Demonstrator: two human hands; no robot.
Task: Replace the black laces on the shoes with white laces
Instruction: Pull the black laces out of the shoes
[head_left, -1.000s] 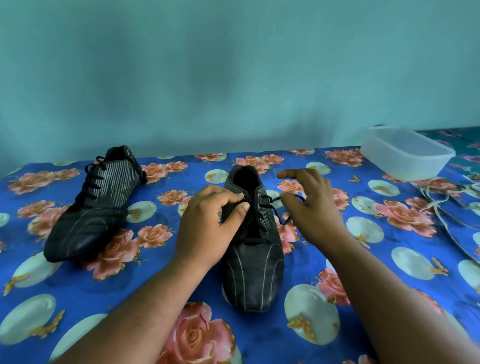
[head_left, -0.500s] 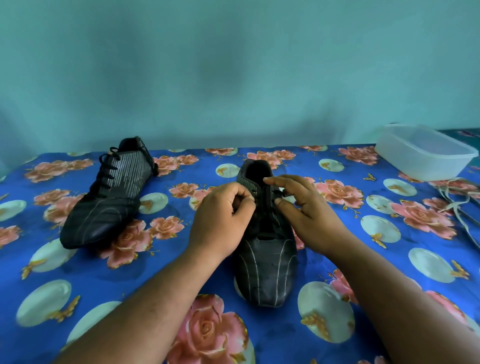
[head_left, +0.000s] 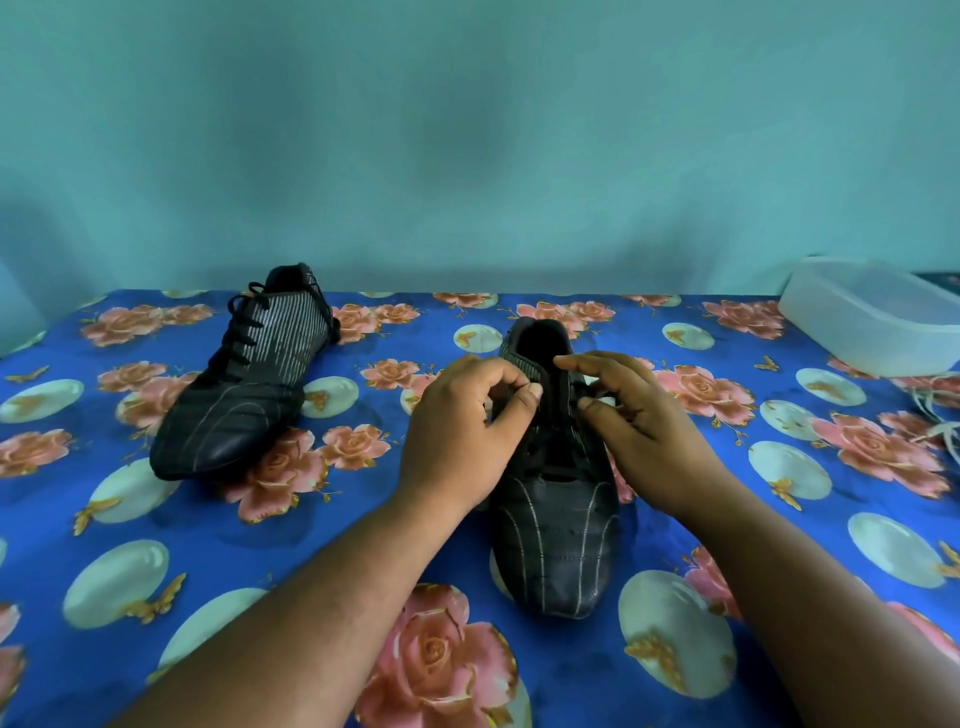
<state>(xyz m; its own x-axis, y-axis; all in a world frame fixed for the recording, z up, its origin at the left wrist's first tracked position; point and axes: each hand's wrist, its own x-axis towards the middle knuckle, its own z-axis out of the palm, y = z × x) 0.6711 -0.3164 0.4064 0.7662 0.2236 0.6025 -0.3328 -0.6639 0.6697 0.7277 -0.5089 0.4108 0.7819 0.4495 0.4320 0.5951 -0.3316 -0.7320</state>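
A black shoe (head_left: 556, 540) with thin white stripes lies in the middle of the table, toe toward me. My left hand (head_left: 462, 436) pinches the shoe's left eyelet edge between thumb and fingers. On the other side my right hand (head_left: 634, 421) pinches the black lace (head_left: 558, 467) at the right eyelets. Most of that lace is hidden by my fingers. A second black shoe (head_left: 249, 379) rests on its side at the left, black laces still threaded. White laces (head_left: 935, 415) lie at the right edge.
A floral blue cloth (head_left: 156, 545) covers the table. A clear plastic container (head_left: 872, 317) stands at the back right, next to the white laces. A teal wall runs behind the table's far edge.
My right hand came back in from the right to the shoe's eyelets and now pinches there. The left hand kept its grip. The view shifted left, so the white laces sit nearer the frame edge.
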